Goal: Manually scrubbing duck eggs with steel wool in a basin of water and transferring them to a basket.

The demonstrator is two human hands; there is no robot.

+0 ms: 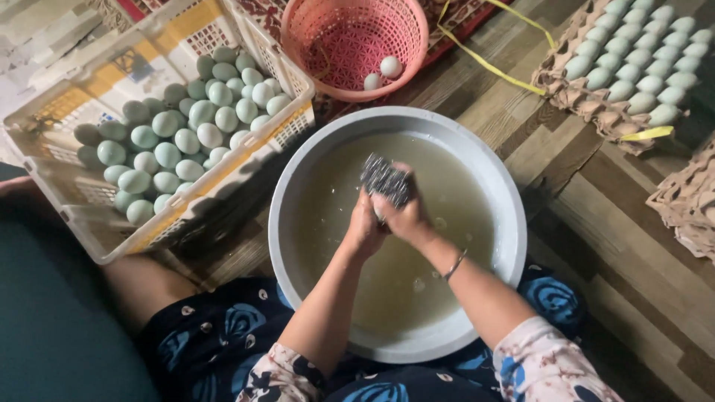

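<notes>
Both my hands meet over a large grey basin [497, 199] of cloudy water. My right hand [406, 216] presses a steel wool scrubber [385, 179] against something held between the hands. My left hand [363, 227] cups that item from below; only a pale sliver shows, so I cannot tell for sure what it is. A thin bangle [454, 265] sits on my right wrist.
A white plastic crate [89, 238] with several pale green eggs [179, 130] stands at the left. A pink basket [357, 45] holding two eggs [381, 73] is behind the basin. Cardboard trays of eggs [633, 63] lie at the right on the wooden floor, beside a yellow strap [488, 63].
</notes>
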